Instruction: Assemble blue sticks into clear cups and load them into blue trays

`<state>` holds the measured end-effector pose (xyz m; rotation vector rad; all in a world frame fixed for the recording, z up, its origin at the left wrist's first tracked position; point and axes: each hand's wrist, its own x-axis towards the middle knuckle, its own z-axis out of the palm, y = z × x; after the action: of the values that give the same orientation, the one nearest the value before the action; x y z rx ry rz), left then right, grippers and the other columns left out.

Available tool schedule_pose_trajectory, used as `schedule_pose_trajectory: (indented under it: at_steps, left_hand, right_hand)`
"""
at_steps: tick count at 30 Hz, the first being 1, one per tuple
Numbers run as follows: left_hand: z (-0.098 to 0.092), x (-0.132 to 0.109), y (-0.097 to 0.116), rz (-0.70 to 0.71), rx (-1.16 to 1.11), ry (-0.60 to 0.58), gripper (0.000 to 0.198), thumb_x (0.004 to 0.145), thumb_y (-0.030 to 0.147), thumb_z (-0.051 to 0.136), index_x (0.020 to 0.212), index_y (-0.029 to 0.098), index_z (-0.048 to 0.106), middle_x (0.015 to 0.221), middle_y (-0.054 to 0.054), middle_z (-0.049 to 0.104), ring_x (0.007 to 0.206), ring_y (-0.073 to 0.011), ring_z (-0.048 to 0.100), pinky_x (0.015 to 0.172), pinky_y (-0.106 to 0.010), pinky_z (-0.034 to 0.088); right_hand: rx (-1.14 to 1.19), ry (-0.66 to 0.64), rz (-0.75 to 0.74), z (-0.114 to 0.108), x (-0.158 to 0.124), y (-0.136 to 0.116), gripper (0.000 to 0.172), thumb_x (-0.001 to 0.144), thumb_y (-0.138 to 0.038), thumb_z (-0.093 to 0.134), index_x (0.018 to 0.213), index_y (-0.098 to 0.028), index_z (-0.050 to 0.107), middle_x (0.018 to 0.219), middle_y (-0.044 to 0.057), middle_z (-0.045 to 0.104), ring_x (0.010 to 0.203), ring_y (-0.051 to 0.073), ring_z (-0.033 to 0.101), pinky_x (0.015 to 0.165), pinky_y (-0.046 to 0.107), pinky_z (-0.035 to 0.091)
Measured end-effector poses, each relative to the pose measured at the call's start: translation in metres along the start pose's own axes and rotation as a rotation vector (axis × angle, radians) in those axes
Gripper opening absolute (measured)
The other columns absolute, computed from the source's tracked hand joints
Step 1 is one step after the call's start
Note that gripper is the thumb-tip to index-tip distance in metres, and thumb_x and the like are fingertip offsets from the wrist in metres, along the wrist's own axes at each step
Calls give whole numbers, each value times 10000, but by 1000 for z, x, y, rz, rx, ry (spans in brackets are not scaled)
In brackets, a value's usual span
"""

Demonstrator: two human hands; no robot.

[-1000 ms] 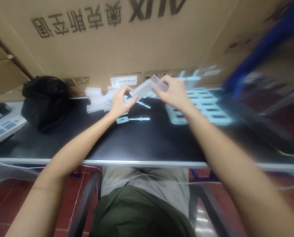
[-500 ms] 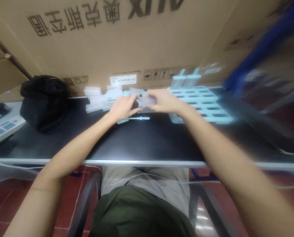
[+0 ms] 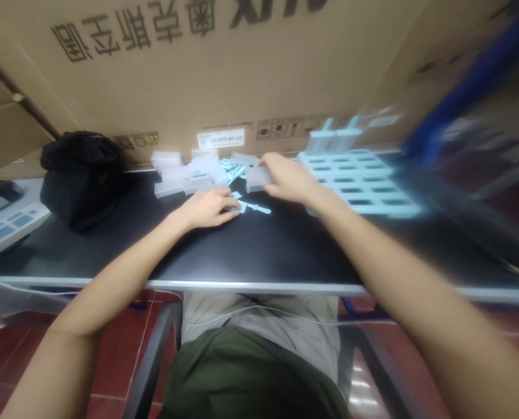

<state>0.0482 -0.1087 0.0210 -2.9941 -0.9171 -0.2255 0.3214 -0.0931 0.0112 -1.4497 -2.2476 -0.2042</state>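
Observation:
My right hand is closed on a translucent plastic ice pop mould, low over the black table. My left hand rests at the table in front of the pile, its fingers bent over the near end of a light blue ice pop stick. The fingertips partly hide that end. Behind my left hand lie several more translucent moulds, heaped together. A bunch of light blue sticks lies between them and the mould in my right hand.
A light blue slotted rack stands at right, two moulds with stick lids upright at its back. A black cloth bag and a white box are at left. A large cardboard box walls off the table's back.
My left hand has come down and nearer, from beside the mould to the light blue stick. That stick now lies at a slant. My right hand stays on the mould.

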Motion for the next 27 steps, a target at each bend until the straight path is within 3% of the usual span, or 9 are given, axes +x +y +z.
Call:
schedule_pose_trajectory:
  at_steps: [3,6,10,13,16,19,23,27]
  left_hand:
    - [7,1,-4,97,-77,45,326,1039,385,550,1259,302,776,1300,-98,678,1212,-253,655,990,-361,553]
    - [10,1,-8,152,-157,58,295,1046,361,551,1202,279,787,1290,-98,690,1233,-252,646,1037,-382,541]
    - [11,4,-13,140,-298,46,284,999,368,634,1205,210,750,1162,-94,728,972,-196,695,922,-353,567]
    - [13,7,-17,77,-389,59,333,923,412,731,1163,183,708,1040,-68,735,832,-162,671,822,-328,571]
    - [14,8,-19,15,-517,80,382,844,421,808,1093,179,649,991,-59,734,811,-156,676,767,-313,579]
    - [15,8,-18,-30,-614,99,411,780,395,861,1011,191,589,977,-58,740,808,-151,686,759,-312,591]
    - [16,8,-17,-58,-672,121,486,739,378,895,1017,210,533,963,-44,732,809,-150,692,759,-315,598]
    - [18,9,-16,-51,-669,132,518,717,382,912,1026,214,532,955,-35,705,849,-166,693,751,-315,599]
  right_hand:
    - [16,-8,62,1,0,0,457,819,-260,593,1264,-181,524,1258,189,638,987,345,655,837,481,518]
    - [54,-1,62,-2,0,2,416,823,-268,590,1224,-181,519,1272,205,594,972,343,635,844,499,518]
    - [164,-22,-57,-16,-1,7,349,819,-330,655,1131,-211,552,1190,153,634,1014,329,626,907,475,507]
    - [253,-63,-67,-32,-4,3,466,815,-466,728,1182,-223,574,1021,91,690,892,292,639,832,427,501]
    - [294,-94,-76,-44,-7,-5,552,804,-540,751,1228,-219,606,922,62,708,814,269,640,790,394,482]
    - [318,-143,-164,-49,-9,-15,435,841,-494,694,1168,-208,674,993,82,745,871,272,663,816,385,478]
    - [364,-218,-235,-48,-10,-24,455,818,-408,684,1224,-204,703,1059,82,767,886,257,672,812,356,483]
    - [381,-263,-264,-43,-9,-31,485,814,-379,679,1259,-186,666,966,61,756,780,223,647,755,326,463]
